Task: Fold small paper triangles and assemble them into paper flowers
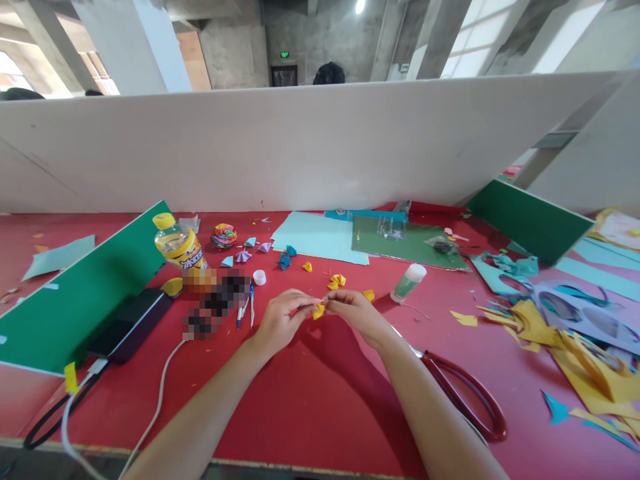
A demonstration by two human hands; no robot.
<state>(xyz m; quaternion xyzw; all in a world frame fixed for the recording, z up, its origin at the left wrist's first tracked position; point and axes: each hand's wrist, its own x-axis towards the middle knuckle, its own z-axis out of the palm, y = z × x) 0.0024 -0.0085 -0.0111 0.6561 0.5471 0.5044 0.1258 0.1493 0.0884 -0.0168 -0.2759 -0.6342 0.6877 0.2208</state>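
Observation:
Between my two hands is a small folded yellow paper piece (319,311), held just above the red table. My left hand (284,319) pinches it from the left side. My right hand (356,313) grips it from the right, fingertips close to those of the left. Just beyond lies a yellow folded paper flower (337,281), with a single yellow folded piece (307,267) to its left. Another yellow piece (369,295) shows behind my right hand. Dark blue folded pieces (284,261) and lilac ones (243,257) sit farther back to the left.
A glue stick (409,283) stands tilted right of my hands. Red-handled scissors (465,393) lie by my right forearm. At left are a yellow-capped bottle (180,245), pens (245,308) and a black power bank (133,325). Paper scraps (575,347) cover the right side. Green boards flank the table.

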